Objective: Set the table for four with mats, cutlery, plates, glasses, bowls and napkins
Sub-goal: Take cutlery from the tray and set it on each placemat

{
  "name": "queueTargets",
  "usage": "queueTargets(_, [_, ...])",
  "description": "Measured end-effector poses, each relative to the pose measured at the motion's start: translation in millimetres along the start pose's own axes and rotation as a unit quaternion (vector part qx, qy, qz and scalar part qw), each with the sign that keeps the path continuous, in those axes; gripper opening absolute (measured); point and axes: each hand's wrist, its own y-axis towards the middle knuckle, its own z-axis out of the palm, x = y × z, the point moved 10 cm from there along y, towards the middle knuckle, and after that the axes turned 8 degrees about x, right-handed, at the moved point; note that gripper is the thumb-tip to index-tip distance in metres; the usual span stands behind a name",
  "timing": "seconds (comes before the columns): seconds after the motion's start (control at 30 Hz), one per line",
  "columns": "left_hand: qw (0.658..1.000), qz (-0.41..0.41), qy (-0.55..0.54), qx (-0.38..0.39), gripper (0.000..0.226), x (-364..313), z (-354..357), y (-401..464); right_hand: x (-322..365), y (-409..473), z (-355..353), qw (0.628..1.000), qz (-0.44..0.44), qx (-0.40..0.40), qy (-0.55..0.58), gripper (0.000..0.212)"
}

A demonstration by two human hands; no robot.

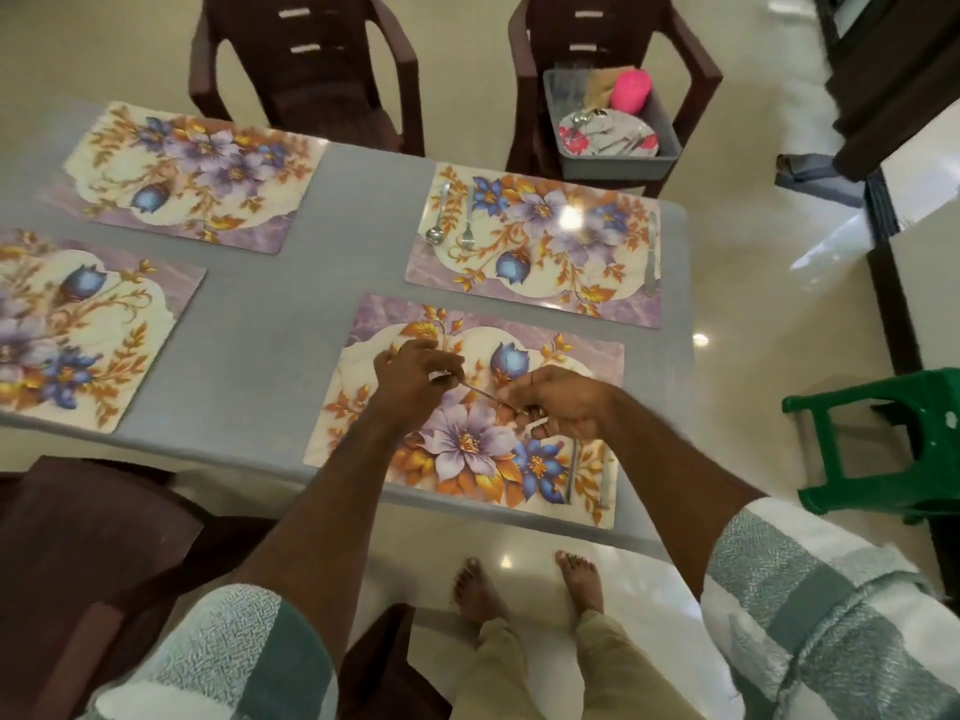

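Four floral mats lie on the grey table point(291, 335). Over the near right mat point(467, 449), my left hand point(415, 379) and my right hand point(558, 402) both grip one thin metal piece of cutlery point(480, 393) stretched between them. Below my right hand, two more cutlery pieces point(574, 470) lie on this mat's right side. The far right mat point(540, 241) carries a spoon point(438, 215) and a fork point(467, 220) on its left and a knife point(651, 252) on its right. The far left mat point(187, 174) and near left mat point(67, 324) are bare.
A grey bin point(613, 122) with floral plates, cutlery, glasses and a pink object sits on the far right brown chair point(613, 28). Another brown chair point(306, 59) stands far left, one point(78, 553) near left. A green stool point(883, 444) is at the right.
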Motion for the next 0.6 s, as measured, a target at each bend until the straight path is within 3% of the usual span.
queueTargets(0.1, [1.000,-0.013,0.014,-0.005,0.029,24.3,-13.9,-6.9,3.6,13.1,32.5,0.999,-0.025,0.014,0.025,0.012])
queueTargets(0.2, [0.990,-0.104,0.063,-0.067,0.051,52.9,-35.8,-24.0,3.6,30.3,47.5,0.997,-0.048,-0.068,-0.004,0.011])
queueTargets(0.33, [0.979,-0.185,0.059,-0.057,0.035,96.2,-39.3,-43.2,-0.8,51.2,77.3,0.992,-0.036,-0.118,-0.030,0.022])
queueTargets(0.6, [0.971,-0.233,-0.060,-0.008,0.014,147.8,-26.0,-65.1,1.3,89.6,129.6,0.993,-0.014,-0.112,0.024,0.009])
